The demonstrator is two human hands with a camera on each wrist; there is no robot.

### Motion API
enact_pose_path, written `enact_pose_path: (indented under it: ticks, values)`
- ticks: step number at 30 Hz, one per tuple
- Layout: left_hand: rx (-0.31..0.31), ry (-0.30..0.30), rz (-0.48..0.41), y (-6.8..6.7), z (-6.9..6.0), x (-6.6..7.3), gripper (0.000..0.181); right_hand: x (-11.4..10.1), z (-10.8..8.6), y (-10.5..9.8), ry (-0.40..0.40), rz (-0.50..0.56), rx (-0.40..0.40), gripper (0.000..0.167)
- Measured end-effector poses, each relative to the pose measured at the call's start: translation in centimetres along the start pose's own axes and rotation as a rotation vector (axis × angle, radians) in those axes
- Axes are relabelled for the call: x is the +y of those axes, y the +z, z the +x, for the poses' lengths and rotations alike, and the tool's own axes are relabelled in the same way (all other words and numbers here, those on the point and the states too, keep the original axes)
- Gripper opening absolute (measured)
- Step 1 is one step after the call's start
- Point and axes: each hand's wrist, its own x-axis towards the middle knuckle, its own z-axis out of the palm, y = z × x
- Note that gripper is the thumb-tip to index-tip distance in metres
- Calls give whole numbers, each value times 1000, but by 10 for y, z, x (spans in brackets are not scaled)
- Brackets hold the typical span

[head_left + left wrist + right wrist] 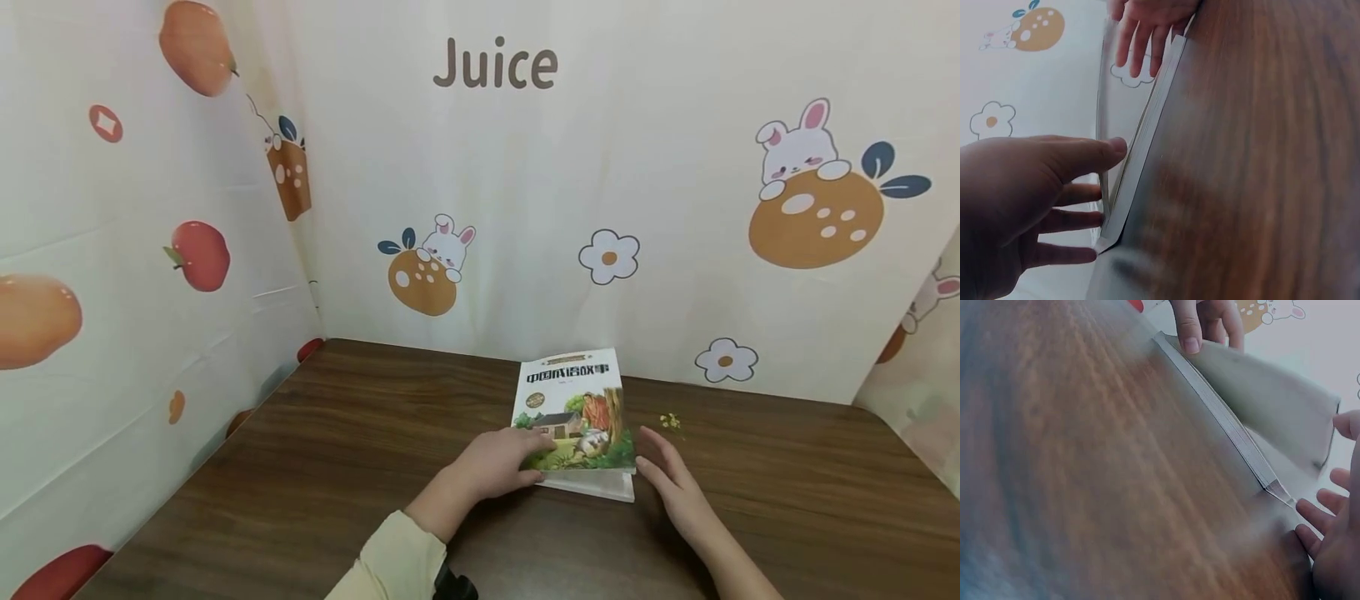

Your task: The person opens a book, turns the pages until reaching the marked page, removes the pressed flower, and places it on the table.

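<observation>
An illustrated paperback book [573, 396] with Chinese characters on its cover lies on the table before the back wall. Its front cover [1272, 400] is raised off the page block [1225, 428], the gap wider toward the right side. At the left edge, my left hand [498, 462] rests its extended fingers on the cover, with the thumb [1116, 147] by the near edge. My right hand [671, 483] stands at the right edge, fingers spread and loosely bent. In the right wrist view its thumb [1346, 422] is at the lifted cover's edge; contact there is unclear.
Dark wood-grain tabletop [337, 433] extends around the book. Fabric walls [480, 167] printed with fruit, rabbits and flowers close off the back and sides. A small yellow flower-like mark [670, 422] shows on the table right of the book.
</observation>
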Motion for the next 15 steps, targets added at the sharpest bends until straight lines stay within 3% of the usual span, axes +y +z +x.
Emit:
enact_pose_path:
  ticks: [8,15]
  values:
    - [-28,-83,124,2,0,12,44,3,3,0,-120,-63,-13,45]
    - [-54,-133,215,5,3,18,44,9,3,6,-95,-404,-85,57]
